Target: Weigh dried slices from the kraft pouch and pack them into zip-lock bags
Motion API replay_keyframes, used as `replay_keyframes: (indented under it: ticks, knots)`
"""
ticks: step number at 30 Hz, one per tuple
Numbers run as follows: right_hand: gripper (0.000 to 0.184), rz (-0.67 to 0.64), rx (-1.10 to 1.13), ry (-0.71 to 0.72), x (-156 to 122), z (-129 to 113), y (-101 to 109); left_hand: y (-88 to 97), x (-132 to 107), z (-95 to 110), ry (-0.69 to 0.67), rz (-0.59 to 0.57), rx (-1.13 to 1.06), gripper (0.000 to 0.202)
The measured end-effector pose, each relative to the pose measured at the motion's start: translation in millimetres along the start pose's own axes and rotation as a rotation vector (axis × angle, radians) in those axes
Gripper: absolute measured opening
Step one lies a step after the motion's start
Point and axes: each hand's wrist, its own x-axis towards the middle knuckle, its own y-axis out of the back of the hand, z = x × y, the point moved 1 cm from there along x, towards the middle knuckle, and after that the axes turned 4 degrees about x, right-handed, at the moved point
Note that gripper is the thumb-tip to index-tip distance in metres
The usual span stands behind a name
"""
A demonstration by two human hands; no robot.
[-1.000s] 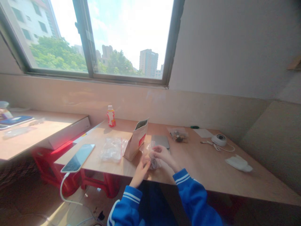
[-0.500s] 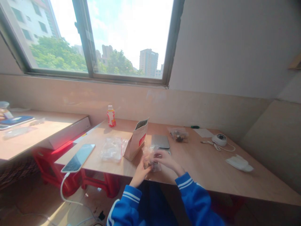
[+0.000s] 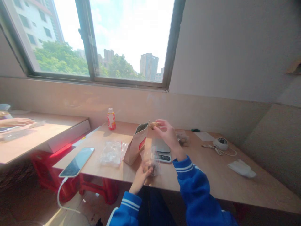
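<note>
Left hand (image 3: 140,179) is closed narrowly around the lower part of a clear plastic bag (image 3: 150,161), held upright at the table edge, which keeps the brown pieces (image 3: 147,169) inside gathered at the bottom. Right hand (image 3: 167,134) is raised, with thumb and fingertips pinched on a small brown piece (image 3: 154,125) at 10 o'clock from the palm, above a digital kitchen scale (image 3: 161,148). A kraft paper pouch (image 3: 136,143) stands open at 11 o'clock from the left hand. A resealable bag (image 3: 111,153) and phone (image 3: 76,162) lie at 9 o'clock on the wooden table (image 3: 204,169). Another person's hand (image 3: 16,122) lies on the far-left table (image 3: 42,138).
</note>
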Motion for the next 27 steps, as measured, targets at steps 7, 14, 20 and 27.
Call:
replay_keyframes:
  ticks: [7, 14, 20, 27]
  knots:
    - [0.021, -0.105, -0.061, 0.179, 15, 5, -49, -5.2, 2, -7, 0.01, 0.02, -0.158, 0.059]
    - [0.025, 0.011, 0.047, 0.037, -18, 31, -15, -1.2, -5, 6, 0.042, -0.007, -0.032, 0.055]
    - [0.017, -0.282, 0.135, -0.278, -71, 62, 13, -1.1, 2, 2, 0.026, 0.064, -0.087, 0.051]
    - [0.019, -0.512, 0.137, -0.362, -109, 81, -5, 10.2, 2, -2, 0.045, -0.027, -0.22, 0.062]
